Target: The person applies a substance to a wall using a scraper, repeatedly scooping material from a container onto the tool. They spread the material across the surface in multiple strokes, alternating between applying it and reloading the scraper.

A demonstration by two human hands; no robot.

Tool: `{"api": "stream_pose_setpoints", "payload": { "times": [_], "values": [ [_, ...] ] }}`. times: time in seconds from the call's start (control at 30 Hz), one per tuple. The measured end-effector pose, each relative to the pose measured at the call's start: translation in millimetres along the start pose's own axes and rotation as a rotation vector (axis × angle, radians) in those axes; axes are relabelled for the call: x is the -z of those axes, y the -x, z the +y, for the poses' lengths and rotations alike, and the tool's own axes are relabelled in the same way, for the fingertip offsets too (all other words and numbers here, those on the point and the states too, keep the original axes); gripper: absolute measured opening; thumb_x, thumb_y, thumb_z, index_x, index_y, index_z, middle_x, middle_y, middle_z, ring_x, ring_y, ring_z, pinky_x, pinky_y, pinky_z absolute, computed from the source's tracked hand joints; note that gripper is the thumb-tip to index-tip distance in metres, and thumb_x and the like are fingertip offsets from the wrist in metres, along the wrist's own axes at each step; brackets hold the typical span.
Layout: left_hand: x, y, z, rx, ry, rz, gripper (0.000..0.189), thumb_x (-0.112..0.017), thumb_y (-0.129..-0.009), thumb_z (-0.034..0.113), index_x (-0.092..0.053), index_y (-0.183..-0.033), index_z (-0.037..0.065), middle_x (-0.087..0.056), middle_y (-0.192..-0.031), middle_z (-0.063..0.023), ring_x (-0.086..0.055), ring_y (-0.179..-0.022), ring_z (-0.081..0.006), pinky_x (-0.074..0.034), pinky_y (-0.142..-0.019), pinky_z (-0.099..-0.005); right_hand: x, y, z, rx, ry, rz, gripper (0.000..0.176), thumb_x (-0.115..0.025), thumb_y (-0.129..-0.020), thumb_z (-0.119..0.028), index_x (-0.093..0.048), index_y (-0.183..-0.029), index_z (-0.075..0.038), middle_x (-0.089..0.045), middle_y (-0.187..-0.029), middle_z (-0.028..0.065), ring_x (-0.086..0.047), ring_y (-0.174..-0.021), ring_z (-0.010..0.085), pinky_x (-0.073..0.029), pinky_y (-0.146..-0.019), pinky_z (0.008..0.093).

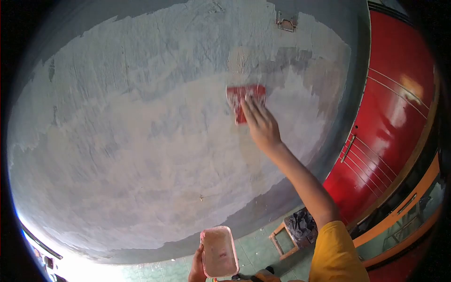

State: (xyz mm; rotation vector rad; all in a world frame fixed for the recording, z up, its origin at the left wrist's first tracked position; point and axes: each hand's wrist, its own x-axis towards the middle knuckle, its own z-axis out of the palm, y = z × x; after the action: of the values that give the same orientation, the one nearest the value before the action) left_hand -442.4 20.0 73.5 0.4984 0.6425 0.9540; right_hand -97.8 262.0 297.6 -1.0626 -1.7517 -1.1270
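My right hand (262,126) reaches up to the wall, its fingers closed on a red plastic putty spreader (236,97). The spreader's wide edge faces upward against the wall, and its face is smeared with whitish putty. Low in the view, my left hand (198,267) grips a pinkish rectangular tub (220,230) by its left side. Putty residue coats the inside of the tub. The wall (141,127) is grey, with a broad, uneven layer of pale putty over most of it. A wetter-looking strip runs above the spreader.
An electrical box (286,22) is set in the wall at upper right. A red door (399,98) with a handle (347,148) stands at right. Below are a wooden stool (283,242) with a black plastic bag (302,227) and a green tiled floor (256,245). A small hook-like piece (201,198) protrudes from the wall.
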Motion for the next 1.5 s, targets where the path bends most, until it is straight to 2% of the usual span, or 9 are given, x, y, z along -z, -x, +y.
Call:
{"api": "stream_pose_setpoints", "payload": {
  "times": [0.27,0.37,0.53,0.73,0.8,1.07,1.2,1.37,1.5],
  "values": [
    [11.4,-2.0,-1.4,0.019,0.020,-0.047,0.059,-0.049,-0.105,0.042,-0.045,-0.150,0.006,-0.056,-0.142,-0.0151,-0.059,-0.124,-0.0313,-0.051,-0.104,-0.0469,84.4,-115.8,29.6,-0.119,-0.131,0.131,0.028,-0.057,-0.092,-0.005,-0.068,-0.118,-0.007,-0.074,-0.107,0.0160,-0.071,-0.096,0.0368,-0.058,-0.081,0.0437],
    [31.9,-8.0,-14.6,-0.002,0.029,0.017,0.060,-0.049,-0.105,0.043,-0.044,-0.151,0.005,-0.056,-0.143,-0.0155,-0.059,-0.125,-0.0315,-0.051,-0.105,-0.0472,71.9,-153.5,50.4,0.022,-0.109,0.108,0.036,-0.056,-0.090,0.003,-0.069,-0.122,-0.008,-0.074,-0.115,0.0124,-0.071,-0.103,0.0324,-0.058,-0.087,0.0412],
    [45.2,-11.0,-21.6,0.016,0.039,0.031,0.062,-0.049,-0.105,0.045,-0.043,-0.152,0.005,-0.055,-0.144,-0.0161,-0.058,-0.126,-0.0318,-0.050,-0.106,-0.0477,31.5,-35.4,15.7,0.106,-0.097,0.047,0.031,-0.057,-0.091,0.000,-0.071,-0.118,-0.007,-0.075,-0.110,0.0168,-0.072,-0.104,0.0344,-0.058,-0.088,0.0438],
    [28.4,-7.6,-12.9,-0.002,0.021,-0.013,0.059,-0.050,-0.104,0.044,-0.045,-0.150,0.007,-0.057,-0.140,-0.0147,-0.059,-0.123,-0.0312,-0.051,-0.104,-0.0482,82.5,-64.5,15.5,-0.159,-0.194,-0.272,0.031,-0.059,-0.092,-0.003,-0.069,-0.121,-0.006,-0.076,-0.110,0.0123,-0.072,-0.102,0.0324,-0.057,-0.087,0.0413],
    [26.0,-5.9,-11.9,-0.021,0.016,-0.026,0.059,-0.050,-0.105,0.044,-0.044,-0.151,0.007,-0.057,-0.141,-0.0147,-0.059,-0.124,-0.0314,-0.051,-0.104,-0.0484,86.1,-98.2,49.5,-0.099,-0.110,0.003,0.035,-0.056,-0.092,-0.002,-0.067,-0.126,-0.007,-0.074,-0.116,0.0127,-0.071,-0.105,0.0338,-0.057,-0.090,0.0424],
    [30.7,-8.4,-22.0,-0.003,0.045,0.020,0.058,-0.050,-0.104,0.042,-0.043,-0.152,0.008,-0.054,-0.144,-0.0145,-0.057,-0.127,-0.0315,-0.049,-0.106,-0.0483,41.5,35.0,2.7,0.099,-0.099,-0.119,0.035,-0.057,-0.093,0.000,-0.068,-0.125,-0.006,-0.072,-0.120,0.0167,-0.070,-0.109,0.0339,-0.057,-0.090,0.0425],
    [12.9,-8.5,-14.4,0.002,-0.008,0.010,0.059,-0.050,-0.104,0.042,-0.044,-0.151,0.008,-0.055,-0.143,-0.0147,-0.056,-0.127,-0.0313,-0.048,-0.107,-0.0483,69.3,1.4,16.8,-0.096,-0.293,-0.295,0.041,-0.059,-0.091,0.001,-0.066,-0.131,-0.007,-0.073,-0.118,0.0166,-0.071,-0.106,0.0334,-0.058,-0.089,0.0423],
    [21.5,-22.5,-27.9,0.071,0.069,-0.008,0.060,-0.051,-0.104,0.045,-0.045,-0.150,0.006,-0.056,-0.142,-0.0154,-0.058,-0.126,-0.0321,-0.050,-0.106,-0.0487,56.5,-80.1,70.9,0.029,-0.025,0.074,0.038,-0.055,-0.094,-0.003,-0.063,-0.130,-0.002,-0.070,-0.125,0.0177,-0.067,-0.114,0.0339,-0.053,-0.101,0.0404],
    [8.5,-20.9,-30.9,0.005,0.013,0.015,0.063,-0.051,-0.104,0.047,-0.044,-0.151,0.006,-0.057,-0.143,-0.0155,-0.059,-0.125,-0.0326,-0.050,-0.106,-0.0485,29.2,7.5,29.7,0.078,-0.013,-0.100,0.048,-0.057,-0.089,0.004,-0.062,-0.136,-0.004,-0.064,-0.136,0.0203,-0.062,-0.126,0.0326,-0.052,-0.103,0.0426]
  ]
}}
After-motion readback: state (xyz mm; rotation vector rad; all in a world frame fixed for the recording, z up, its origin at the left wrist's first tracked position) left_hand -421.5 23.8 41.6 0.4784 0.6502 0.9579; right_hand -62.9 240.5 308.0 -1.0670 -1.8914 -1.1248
